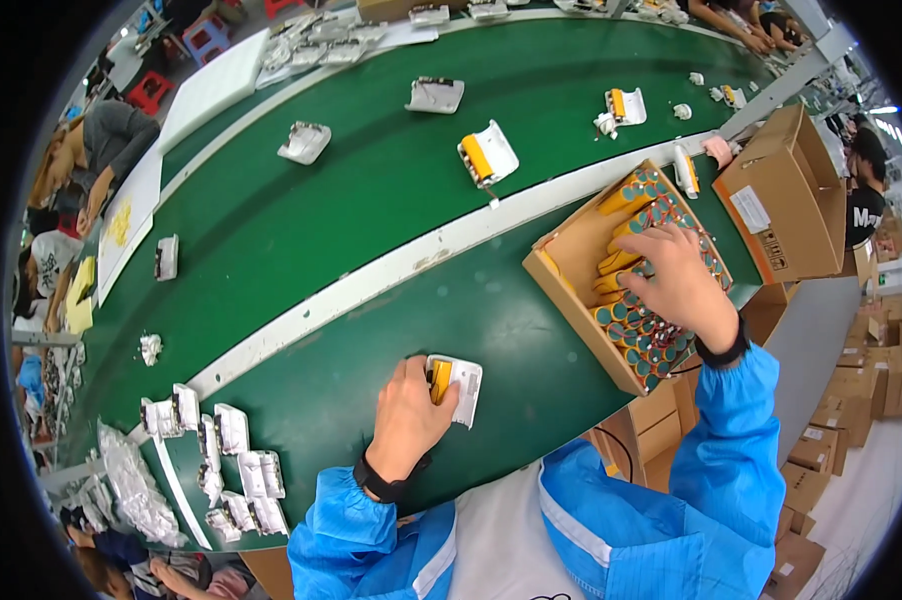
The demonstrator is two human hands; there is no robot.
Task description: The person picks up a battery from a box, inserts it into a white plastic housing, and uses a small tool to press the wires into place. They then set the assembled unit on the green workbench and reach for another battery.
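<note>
Close in front of me, my left hand (409, 418) grips a white plastic housing half (467, 392) against the green work surface. A yellow cylindrical battery (440, 378) sits in this shell, partly covered by the fingers. My right hand (677, 277) is inside an open cardboard box (568, 290) of yellow-wrapped batteries (639, 335), many standing on end. Thumb and fingers are apart, just over several batteries lying on their sides, and I see none lifted. Dark bands circle both wrists.
White housings (261, 473) stand grouped at the near left, beside a clear plastic bag (136, 490). Beyond a pale rail (371, 283), a green conveyor belt (301, 240) carries scattered housings, one with a battery (478, 158). Another carton (786, 200) stands right; a person's fingers (717, 150) show beside it.
</note>
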